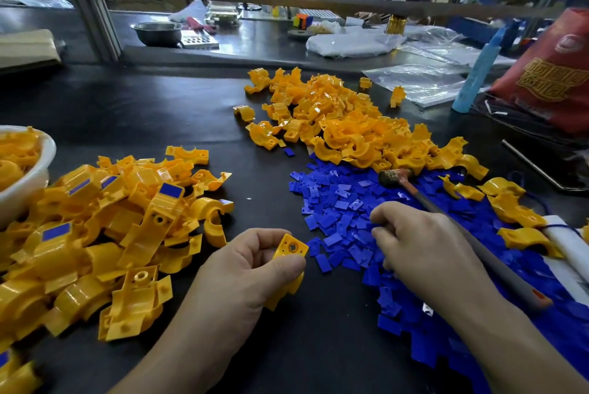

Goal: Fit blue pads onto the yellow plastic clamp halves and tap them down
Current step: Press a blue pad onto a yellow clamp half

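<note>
Near the front edge of the dark table [197,100], a single yellow clamp half [290,258] is pinched in the left hand [242,272], thumb on one side and fingers curled round the other, so that a flat end with a round hole is turned upward. No blue pad can be seen on that face. Just to its right, the right hand [424,247] is laid palm down on the heap of blue pads [338,212], its fingertips [379,228] bent into the loose pieces; whether a pad is actually gripped cannot be told, as the fingertips are hidden among them. A small hammer [411,185] is seen with its handle running under the right hand and its dark head resting on the pads beyond the knuckles; whether the handle is grasped cannot be told.

To the left of the hands, a pile of finished clamp halves [105,234] is spread, several with a blue rectangle seated on a flat face. Farther left, a white bowl [28,177] holding more yellow parts is cut by the frame edge. Beyond the blue heap, a large mound of unpadded halves [344,126] is piled, touching the pads along its near side. At far right, a red bag [551,75] and a light blue bottle [478,75] are standing.
</note>
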{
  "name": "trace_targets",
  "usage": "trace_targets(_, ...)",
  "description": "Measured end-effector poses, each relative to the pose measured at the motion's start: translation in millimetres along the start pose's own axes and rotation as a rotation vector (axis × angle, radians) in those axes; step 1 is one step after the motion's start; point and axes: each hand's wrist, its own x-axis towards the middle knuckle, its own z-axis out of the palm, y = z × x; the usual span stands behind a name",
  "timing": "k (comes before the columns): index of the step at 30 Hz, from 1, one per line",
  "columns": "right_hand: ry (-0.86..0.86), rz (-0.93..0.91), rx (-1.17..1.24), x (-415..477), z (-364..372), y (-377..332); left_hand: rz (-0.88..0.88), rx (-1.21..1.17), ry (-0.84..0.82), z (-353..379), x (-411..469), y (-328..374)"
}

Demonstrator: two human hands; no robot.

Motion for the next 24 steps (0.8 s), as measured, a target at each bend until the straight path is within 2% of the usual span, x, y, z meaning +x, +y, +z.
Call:
trace_targets(2, -0.016, -0.006, 0.139, -2, -2, -2, 0.011, -0.009, 0.01, 2, 0, -1)
trace_targets(5, -0.167, -0.002, 0.491, -10, -5, -16, 0.014, -0.045, 0.023, 3, 1, -1)
trace_targets(7, -0.233, -0.035, 0.595, -18, -3, -27, 0.035, -0.055, 0.023, 5, 0, -1)
trace_targets(16, -0.086, -0.198, 0.634, -32, 14, -44, 0.099, -0.095, -0.014, 7, -4, -1)
trace_targets(22, 0.089, -0.452, 0.448, -32, 18, -47, 0.093, -0.05, -0.03, 5, -5, -2)
trace_targets(24, 0.092, -0.428, 0.462, -32, 19, -45, 0.096, -0.031, -0.041, 5, -6, -1)
